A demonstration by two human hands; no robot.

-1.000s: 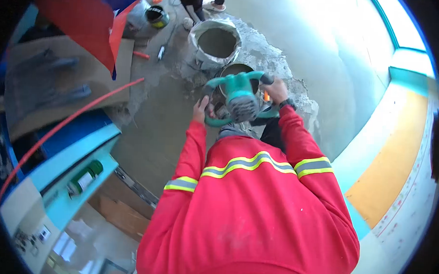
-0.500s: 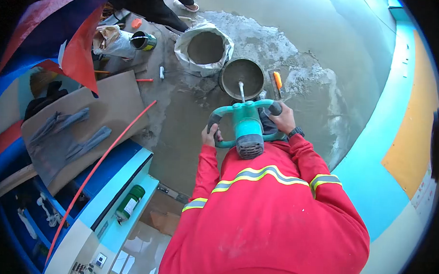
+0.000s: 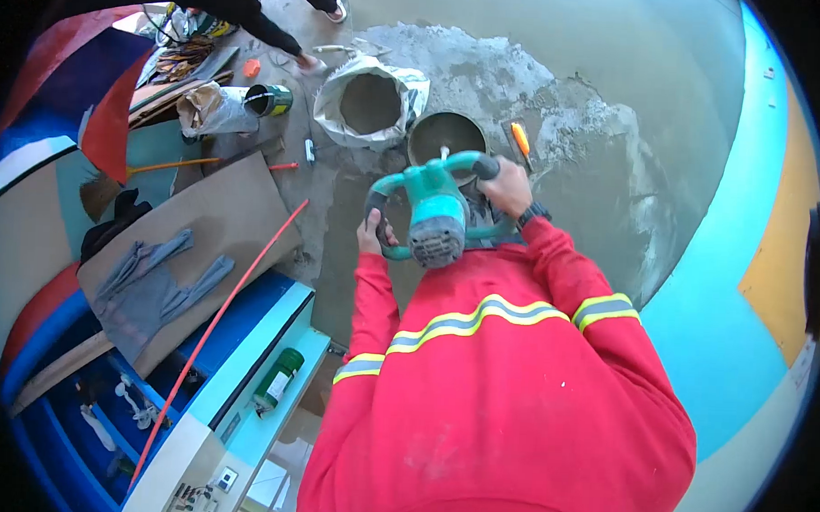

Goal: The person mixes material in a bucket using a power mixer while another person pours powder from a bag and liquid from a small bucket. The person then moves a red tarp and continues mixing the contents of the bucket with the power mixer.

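I hold a green paddle mixer [image 3: 437, 212] by the dark grips of its two looped handles. My left hand [image 3: 372, 232] is closed round the left grip, and my right hand [image 3: 509, 187] wraps the right one. The mixer's shaft [image 3: 444, 152] reaches down into a round bucket [image 3: 412, 140] of grey mix; its lower end is hidden. Left of the bucket stands an open white sack [image 3: 332, 118] with grey material [image 3: 370, 104] in it. To the bucket's right, an orange-handled tool [image 3: 521, 138], perhaps a trowel, lies on the wet-looking grey floor.
A person in dark trousers [image 3: 256, 20] stands at upper left. Nearby are a dark pail [image 3: 268, 100], a whitish bag [image 3: 218, 109] and a brown board [image 3: 240, 196] with a grey garment [image 3: 151, 288]. A green bottle [image 3: 279, 378] lies on a turquoise ledge. A turquoise wall [image 3: 705, 338] curves along the right.
The mixer's body has tipped and moved left and up in view, with both hands still on it. Less of its shaft shows. The head view has shifted, and the person's legs are further left.
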